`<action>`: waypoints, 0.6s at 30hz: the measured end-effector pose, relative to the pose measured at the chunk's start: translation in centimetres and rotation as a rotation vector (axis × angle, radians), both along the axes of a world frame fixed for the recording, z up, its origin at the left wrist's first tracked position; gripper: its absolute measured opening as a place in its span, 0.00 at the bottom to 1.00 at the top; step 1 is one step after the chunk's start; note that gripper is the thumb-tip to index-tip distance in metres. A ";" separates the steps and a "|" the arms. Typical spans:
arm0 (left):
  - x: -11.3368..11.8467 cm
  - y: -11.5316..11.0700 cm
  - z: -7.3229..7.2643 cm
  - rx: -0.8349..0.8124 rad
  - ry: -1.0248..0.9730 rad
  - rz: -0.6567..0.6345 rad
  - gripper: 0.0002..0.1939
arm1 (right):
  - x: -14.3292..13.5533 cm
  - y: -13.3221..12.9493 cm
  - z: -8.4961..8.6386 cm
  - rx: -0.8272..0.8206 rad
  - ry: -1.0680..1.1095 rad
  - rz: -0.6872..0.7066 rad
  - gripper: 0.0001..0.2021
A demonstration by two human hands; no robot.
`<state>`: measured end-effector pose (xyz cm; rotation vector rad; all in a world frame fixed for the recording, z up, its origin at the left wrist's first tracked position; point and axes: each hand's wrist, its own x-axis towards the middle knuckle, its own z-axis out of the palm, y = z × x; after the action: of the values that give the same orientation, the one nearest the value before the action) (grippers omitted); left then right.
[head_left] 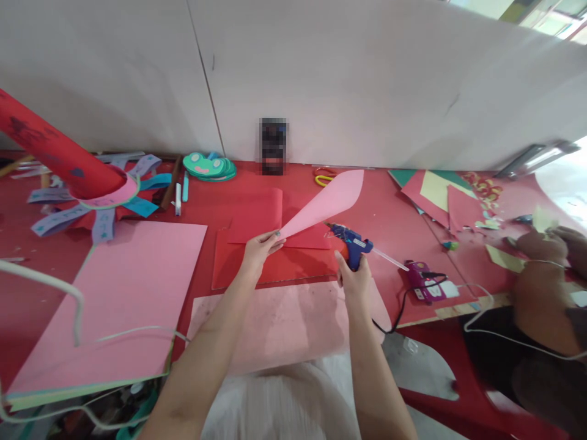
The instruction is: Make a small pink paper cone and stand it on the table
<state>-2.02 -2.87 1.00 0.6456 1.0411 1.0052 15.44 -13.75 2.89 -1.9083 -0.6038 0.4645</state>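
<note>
Left hand (265, 245) pinches pink paper (329, 201) by its narrow end, likely to steady it; right hand (356, 278) clamped round glue gun (354, 243), nozzle (328, 225) near pink paper

Whitish, creased garment (279, 400); bare, tapering forearms (217, 333)

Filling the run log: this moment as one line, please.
left hand: pinching pink paper cone | right hand: gripping blue glue gun | nozzle: near cone | red sheets: beneath cone

Bright glare upper right; soft shadows on wall (358, 79); wide-angle bending toward edges; pixelated patch (274, 146) upper centre.
</note>
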 end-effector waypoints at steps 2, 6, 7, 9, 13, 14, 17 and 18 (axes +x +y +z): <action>0.0 0.0 0.1 -0.003 -0.003 0.001 0.07 | 0.3 0.1 0.4 0.085 0.176 -0.014 0.21; 0.0 -0.1 0.3 -0.002 0.010 0.002 0.06 | 0.5 0.0 1.1 0.230 0.296 -0.049 0.23; 0.0 -0.1 0.2 0.000 0.012 0.001 0.07 | 0.5 0.0 1.1 0.250 0.300 -0.051 0.23; 0.0 -0.1 0.1 0.005 0.011 0.001 0.07 | 0.6 -0.1 1.0 0.263 0.300 -0.050 0.23; 0.0 -0.1 0.2 0.015 0.005 0.005 0.09 | 0.6 -0.1 0.6 0.244 0.294 -0.022 0.22; 0.0 -0.1 0.2 0.017 0.003 0.004 0.09 | 0.6 -0.1 0.6 0.232 0.296 -0.021 0.22; 0.0 -0.1 0.4 0.020 0.001 0.007 0.07 | 0.2 -0.1 0.7 0.154 0.278 -0.018 0.22; 0.0 -0.1 0.4 0.022 0.001 0.006 0.07 | 0.0 -0.1 0.7 0.119 0.229 -0.012 0.21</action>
<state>-1.99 -2.94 1.36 0.6614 1.0342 1.0234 15.48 -13.80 3.59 -1.7157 -0.4588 0.6159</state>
